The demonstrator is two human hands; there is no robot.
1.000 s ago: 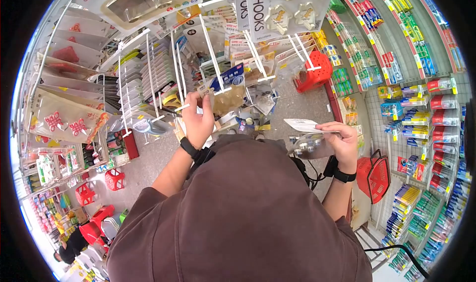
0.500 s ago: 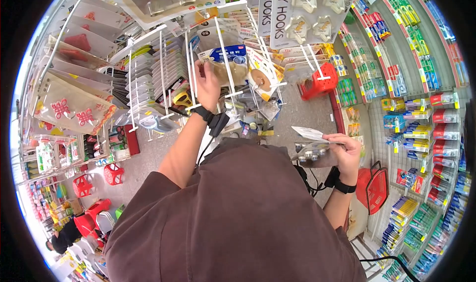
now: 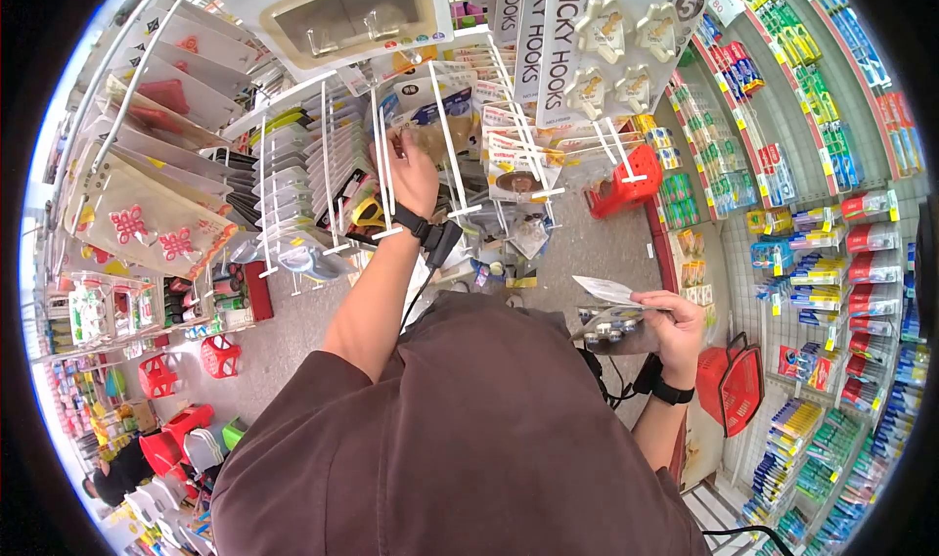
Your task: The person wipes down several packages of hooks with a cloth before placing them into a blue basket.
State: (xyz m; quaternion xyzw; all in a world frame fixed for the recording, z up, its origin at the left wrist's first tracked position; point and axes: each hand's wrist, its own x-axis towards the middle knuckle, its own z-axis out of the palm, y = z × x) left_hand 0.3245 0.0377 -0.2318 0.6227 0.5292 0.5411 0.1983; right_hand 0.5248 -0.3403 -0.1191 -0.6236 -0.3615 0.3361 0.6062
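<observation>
My left hand (image 3: 415,177) reaches in among the white display prongs (image 3: 452,150), beside a clear package with a blue label (image 3: 445,116). Its fingers are partly hidden by the prongs and packages, and what they hold cannot be made out. My right hand (image 3: 675,329) is closed on a blister pack (image 3: 611,323) with a white card and round metallic pieces, held out to the right of my body. A brown-and-white package (image 3: 520,177) hangs right of my left hand, and yellow-handled scissors (image 3: 368,212) hang to its left.
Sticky-hooks cards (image 3: 608,57) hang above. A red perforated basket (image 3: 626,186) is at the rack's right end. Toothbrush and toothpaste shelves (image 3: 866,263) line the right side. A red bag (image 3: 729,390) hangs near my right wrist. Red stools (image 3: 221,356) stand lower left, near another person.
My left hand has shifted slightly down and right. Packages on the prongs beside it have swung, and the brown one now faces more forward. My right hand and its pack are slightly lower.
</observation>
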